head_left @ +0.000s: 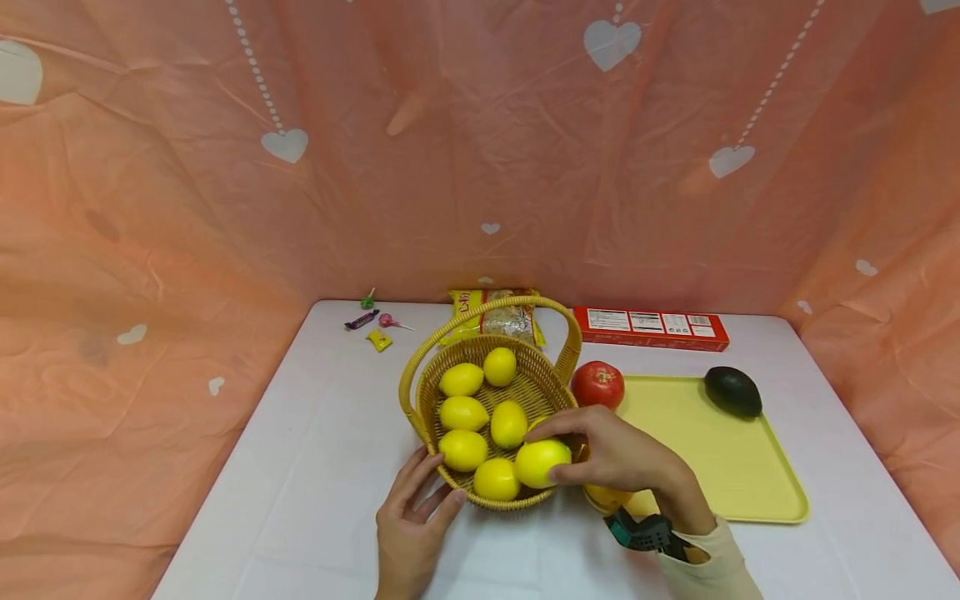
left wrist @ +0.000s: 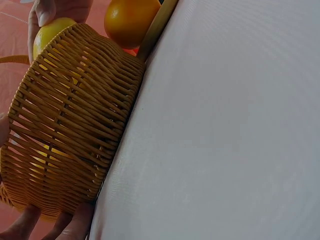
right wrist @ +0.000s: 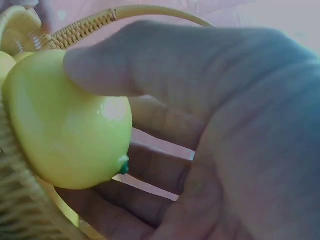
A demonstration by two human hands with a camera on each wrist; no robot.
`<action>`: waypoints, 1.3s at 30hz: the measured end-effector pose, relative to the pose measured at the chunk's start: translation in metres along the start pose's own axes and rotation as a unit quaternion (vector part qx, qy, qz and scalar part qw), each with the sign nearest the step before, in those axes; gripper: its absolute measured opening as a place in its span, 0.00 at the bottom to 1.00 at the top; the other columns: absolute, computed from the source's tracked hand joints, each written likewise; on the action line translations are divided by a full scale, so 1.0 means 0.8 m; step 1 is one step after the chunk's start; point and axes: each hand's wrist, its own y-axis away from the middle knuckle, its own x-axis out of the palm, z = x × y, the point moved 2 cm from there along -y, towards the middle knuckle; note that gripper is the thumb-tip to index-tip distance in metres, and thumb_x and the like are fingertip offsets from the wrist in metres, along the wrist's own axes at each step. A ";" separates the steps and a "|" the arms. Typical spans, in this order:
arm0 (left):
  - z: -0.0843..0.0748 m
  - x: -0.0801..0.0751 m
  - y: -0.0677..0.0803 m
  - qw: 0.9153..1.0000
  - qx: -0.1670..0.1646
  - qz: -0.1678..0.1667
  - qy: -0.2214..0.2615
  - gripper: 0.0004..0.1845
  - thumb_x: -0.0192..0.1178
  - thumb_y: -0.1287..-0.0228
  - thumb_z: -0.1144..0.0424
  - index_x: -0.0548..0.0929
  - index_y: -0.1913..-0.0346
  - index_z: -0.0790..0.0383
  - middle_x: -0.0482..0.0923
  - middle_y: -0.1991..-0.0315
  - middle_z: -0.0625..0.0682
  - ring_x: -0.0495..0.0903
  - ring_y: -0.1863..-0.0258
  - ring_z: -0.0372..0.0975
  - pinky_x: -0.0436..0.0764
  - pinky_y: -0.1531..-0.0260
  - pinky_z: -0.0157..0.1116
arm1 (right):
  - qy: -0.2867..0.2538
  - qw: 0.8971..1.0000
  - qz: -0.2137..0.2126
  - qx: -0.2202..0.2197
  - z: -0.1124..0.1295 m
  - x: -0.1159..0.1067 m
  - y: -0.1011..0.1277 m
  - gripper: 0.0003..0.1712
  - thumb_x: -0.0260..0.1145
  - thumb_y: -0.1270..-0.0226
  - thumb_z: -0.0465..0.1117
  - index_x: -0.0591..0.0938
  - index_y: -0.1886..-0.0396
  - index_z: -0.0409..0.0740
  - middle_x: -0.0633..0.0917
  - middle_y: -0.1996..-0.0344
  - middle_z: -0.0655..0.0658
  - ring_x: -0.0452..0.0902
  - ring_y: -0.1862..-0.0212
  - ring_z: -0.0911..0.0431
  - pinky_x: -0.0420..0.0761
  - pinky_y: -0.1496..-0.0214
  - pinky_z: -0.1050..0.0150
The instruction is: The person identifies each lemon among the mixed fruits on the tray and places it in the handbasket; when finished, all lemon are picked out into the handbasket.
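A wicker basket (head_left: 558, 392) with an arched handle stands in the middle of the table, several yellow lemons (head_left: 462, 413) inside it. My left hand (head_left: 412, 529) holds its near-left side, thumb close to the front rim; the left wrist view shows fingertips (left wrist: 75, 225) against the woven wall. Over the right front rim, my right hand (head_left: 618, 450) pinches a lemon (head_left: 542, 463) between thumb and fingers. In the right wrist view the held lemon (right wrist: 70, 125) shows a small green stem end and overlaps the basket wall.
Right of the basket lies a yellow tray (head_left: 705, 483) with a dark avocado (head_left: 732, 392). A red pomegranate (head_left: 597, 385) and a partly hidden orange (left wrist: 131, 22) sit beside the basket. Behind are a red box (head_left: 652, 328), a yellow food packet (head_left: 510, 321) and small candies (head_left: 379, 339).
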 end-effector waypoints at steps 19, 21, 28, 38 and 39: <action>0.000 0.001 -0.002 1.000 0.005 0.004 0.001 0.30 0.77 0.38 0.79 0.84 0.32 0.71 0.70 0.22 0.62 0.83 0.31 0.46 0.90 0.39 0.37 | 0.056 0.993 -0.106 0.011 0.007 -0.004 -0.007 0.22 0.82 0.32 0.43 0.91 0.39 0.48 0.91 0.41 0.53 0.87 0.38 0.52 0.89 0.31 0.47; 0.000 0.001 -0.002 1.000 0.004 0.004 0.000 0.30 0.77 0.39 0.80 0.84 0.32 0.72 0.70 0.22 0.62 0.83 0.31 0.48 0.90 0.39 0.37 | 0.059 0.990 -0.125 0.012 0.007 -0.012 -0.003 0.22 0.82 0.32 0.41 0.91 0.40 0.49 0.92 0.42 0.54 0.87 0.39 0.52 0.89 0.31 0.46; -0.002 -0.001 0.002 1.000 -0.008 0.001 -0.004 0.29 0.77 0.37 0.78 0.84 0.32 0.71 0.72 0.23 0.61 0.83 0.32 0.54 0.90 0.38 0.38 | 0.081 0.983 -0.166 -0.004 0.010 -0.023 0.008 0.19 0.82 0.31 0.40 0.92 0.42 0.53 0.93 0.44 0.55 0.87 0.40 0.53 0.88 0.31 0.47; -0.064 -0.058 -0.042 0.978 0.170 -0.033 -0.116 0.18 0.69 0.35 0.85 0.90 0.44 0.72 0.88 0.42 0.52 0.86 0.40 0.33 0.89 0.38 0.31 | 0.121 0.943 -0.310 -0.017 0.018 -0.062 0.053 0.21 0.82 0.32 0.37 0.92 0.41 0.51 0.92 0.43 0.53 0.87 0.38 0.62 0.80 0.33 0.79; -0.078 -0.067 -0.054 0.969 0.207 -0.037 -0.131 0.20 0.68 0.37 0.86 0.89 0.42 0.73 0.88 0.42 0.52 0.86 0.40 0.33 0.89 0.38 0.30 | 0.131 0.933 -0.333 -0.031 0.021 -0.069 0.058 0.22 0.82 0.35 0.35 0.92 0.41 0.51 0.93 0.43 0.51 0.85 0.37 0.66 0.77 0.32 0.82</action>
